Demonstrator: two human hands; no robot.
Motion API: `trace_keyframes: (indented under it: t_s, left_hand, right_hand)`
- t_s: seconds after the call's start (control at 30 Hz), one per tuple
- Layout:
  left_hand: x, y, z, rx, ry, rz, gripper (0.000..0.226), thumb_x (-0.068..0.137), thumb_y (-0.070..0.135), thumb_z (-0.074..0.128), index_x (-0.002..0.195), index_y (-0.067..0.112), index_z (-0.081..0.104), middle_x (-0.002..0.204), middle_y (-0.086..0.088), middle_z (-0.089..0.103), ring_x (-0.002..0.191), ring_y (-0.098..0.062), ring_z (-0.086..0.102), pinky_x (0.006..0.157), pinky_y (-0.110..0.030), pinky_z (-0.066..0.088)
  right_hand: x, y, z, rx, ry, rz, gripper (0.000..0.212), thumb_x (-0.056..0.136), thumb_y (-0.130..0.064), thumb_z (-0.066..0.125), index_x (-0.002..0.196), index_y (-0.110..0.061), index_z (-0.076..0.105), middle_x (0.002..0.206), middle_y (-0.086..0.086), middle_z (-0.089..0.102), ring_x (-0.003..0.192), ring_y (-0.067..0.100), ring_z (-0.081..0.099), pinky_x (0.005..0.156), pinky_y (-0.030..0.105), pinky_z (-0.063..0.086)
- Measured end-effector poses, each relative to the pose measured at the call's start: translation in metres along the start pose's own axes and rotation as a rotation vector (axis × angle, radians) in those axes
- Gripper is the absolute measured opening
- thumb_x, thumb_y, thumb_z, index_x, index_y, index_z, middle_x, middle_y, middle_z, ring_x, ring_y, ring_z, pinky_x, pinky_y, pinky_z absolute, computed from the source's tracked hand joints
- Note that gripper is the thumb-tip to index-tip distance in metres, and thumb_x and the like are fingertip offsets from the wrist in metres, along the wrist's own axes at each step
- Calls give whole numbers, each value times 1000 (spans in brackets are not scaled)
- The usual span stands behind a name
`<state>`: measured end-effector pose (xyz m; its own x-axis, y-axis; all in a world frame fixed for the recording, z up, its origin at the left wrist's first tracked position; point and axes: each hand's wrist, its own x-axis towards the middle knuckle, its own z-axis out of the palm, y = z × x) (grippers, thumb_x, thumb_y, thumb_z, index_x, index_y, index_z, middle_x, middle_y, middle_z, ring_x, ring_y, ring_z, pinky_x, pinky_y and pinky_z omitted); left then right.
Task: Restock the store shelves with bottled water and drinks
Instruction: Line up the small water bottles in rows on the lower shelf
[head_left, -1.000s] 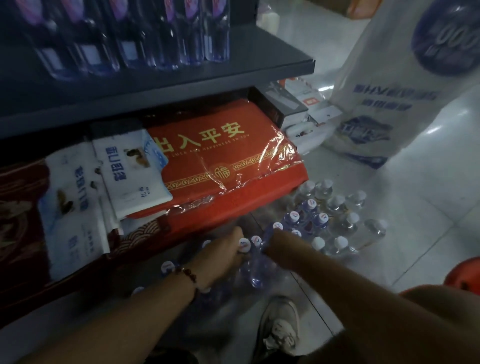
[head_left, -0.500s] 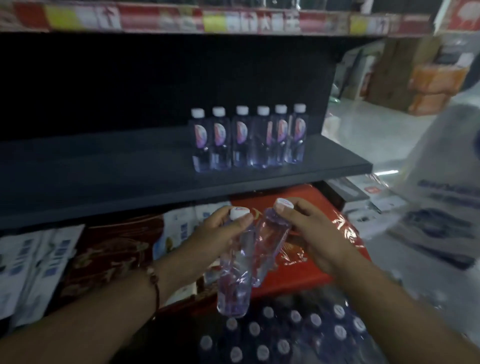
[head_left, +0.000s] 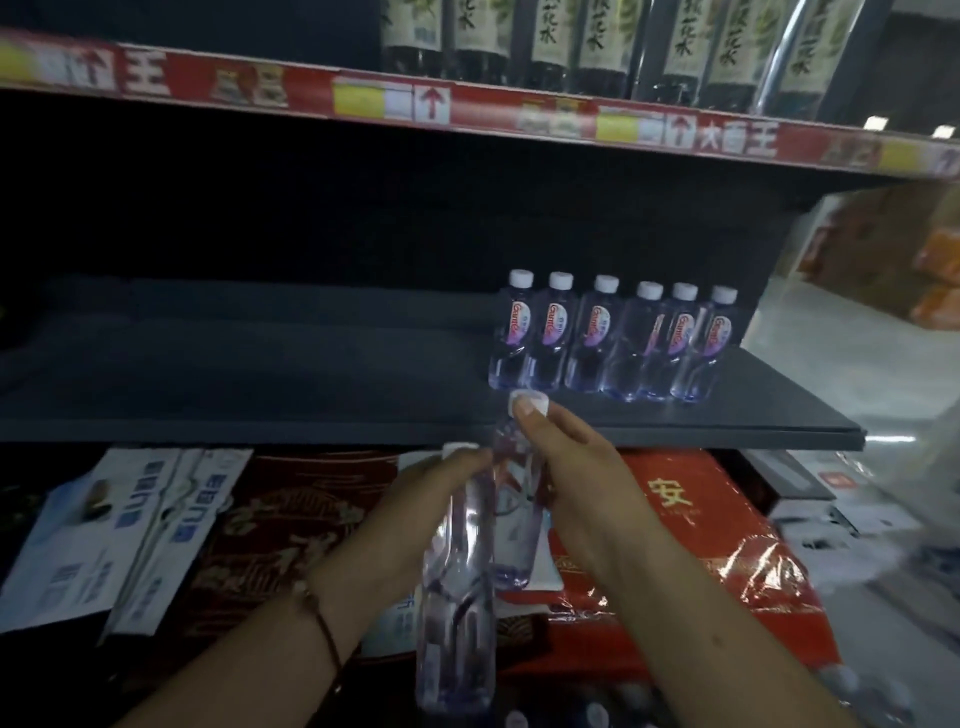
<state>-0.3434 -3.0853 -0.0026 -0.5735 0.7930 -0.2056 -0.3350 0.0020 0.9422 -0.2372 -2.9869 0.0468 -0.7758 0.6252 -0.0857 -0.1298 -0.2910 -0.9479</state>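
Clear plastic bottles hang from both hands, and since half a second ago they have come up and right toward the dark shelf, so the cap of the right one now shows against the shelf's front edge, just below the row of six bottles standing at the shelf's right end. A second ago both hands were still down among the bottles on the floor. The view has also tipped up: the red price strip and the dark drink bottles on the upper shelf now show.

The left hand reaches in from the lower left, a bead bracelet at the wrist, its fingers curled round the neck of the left bottle, which hangs nearly straight down, cap up. The right hand comes in from the lower right and pinches the right bottle by its white cap, thumb on the near side; that bottle leans slightly, touching the left one. Behind the hands, on the lowest shelf, lie a red wrapped box and white packets.
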Motion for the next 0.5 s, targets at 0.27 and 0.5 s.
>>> trace_keyframes:
  t_s: [0.27, 0.5]
  left_hand:
    - [1, 31, -24, -70, -51, -57, 61, 69, 50, 77, 111, 7, 73, 114, -22, 70, 103, -37, 66, 105, -51, 44]
    - [-14, 36, -21, -145, -58, -119, 47, 81, 49, 67, 99, 6, 77, 99, -20, 69, 89, -32, 63, 89, -43, 49]
  right_hand:
    - [14, 7, -3, -228, -199, -73, 55, 66, 27, 61, 113, -1, 66, 107, 25, 71, 100, 39, 67, 87, 43, 54]
    - [3, 27, -4, -87, -180, -13, 48, 62, -15, 87, 109, -13, 76, 115, 25, 70, 99, 31, 66, 101, 46, 49]
